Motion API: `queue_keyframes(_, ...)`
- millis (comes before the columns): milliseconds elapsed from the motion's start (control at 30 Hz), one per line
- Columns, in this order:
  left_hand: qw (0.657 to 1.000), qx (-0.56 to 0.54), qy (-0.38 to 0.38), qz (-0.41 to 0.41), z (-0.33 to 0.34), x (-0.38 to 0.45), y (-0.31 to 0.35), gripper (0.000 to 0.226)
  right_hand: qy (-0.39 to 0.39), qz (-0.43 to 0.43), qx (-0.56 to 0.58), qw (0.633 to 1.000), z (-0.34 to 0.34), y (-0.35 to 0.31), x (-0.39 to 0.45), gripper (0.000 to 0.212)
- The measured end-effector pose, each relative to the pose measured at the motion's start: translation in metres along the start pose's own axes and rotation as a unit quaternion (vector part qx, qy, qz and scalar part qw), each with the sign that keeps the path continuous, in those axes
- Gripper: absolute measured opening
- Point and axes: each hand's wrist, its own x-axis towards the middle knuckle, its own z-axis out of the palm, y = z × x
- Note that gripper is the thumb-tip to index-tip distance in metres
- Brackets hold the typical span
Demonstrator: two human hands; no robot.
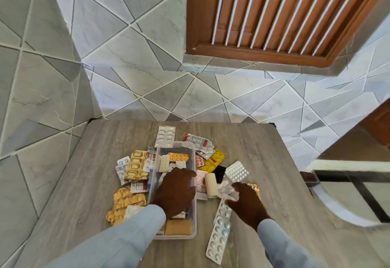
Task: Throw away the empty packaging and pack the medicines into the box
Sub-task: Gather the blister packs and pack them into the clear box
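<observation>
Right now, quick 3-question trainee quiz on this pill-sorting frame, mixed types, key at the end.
1. True or false: the left hand is inside the clear plastic box.
2. Multiple choice: the orange blister pack lies (A) in the box, (B) on the table right of the box, (C) under the right hand.
3. Short answer: on which side of the box does the gold foil packaging lie?

Key: 1 true; 2 A; 3 the left side, on the table.
</observation>
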Motion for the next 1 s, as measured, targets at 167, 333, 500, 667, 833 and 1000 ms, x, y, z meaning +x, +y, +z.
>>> queue_keyframes(167, 0.989, 0.127, -0.072, 0.031, 0.032, 0.037, 0.032, 0.059, -0.05, -0.053, -0.046, 0.996, 0.005, 0.02, 0.027, 0.08)
queue_keyframes(333, 0.943, 0.296, -0.154, -0.003, 0.069, 0.063, 0.05, 0.078, -0.072, -0.168, -0.101, 0.978, 0.01, 0.014, 0.061, 0.084)
queue_keyframes(500, 0.93, 0.325, -0.17, -0.03, 0.082, 0.072, 0.054, 0.079, -0.11, -0.195, -0.037, 0.974, 0.025, 0.015, 0.083, 0.076)
queue_keyframes(667, 0.938, 0.31, -0.155, -0.022, 0.085, 0.071, 0.056, 0.073, -0.099, -0.203, 0.049, 0.973, 0.027, 0.017, 0.082, 0.058)
queue_keyframes(833, 0.97, 0.222, -0.104, 0.001, 0.057, 0.072, 0.057, 0.083, -0.092, -0.219, 0.215, 0.947, 0.009, 0.006, 0.076, 0.054)
queue_keyframes(1000, 0.992, 0.111, -0.056, 0.016, 0.006, 0.064, 0.012, 0.087, -0.082, -0.245, 0.124, 0.958, -0.007, -0.033, 0.077, 0.098)
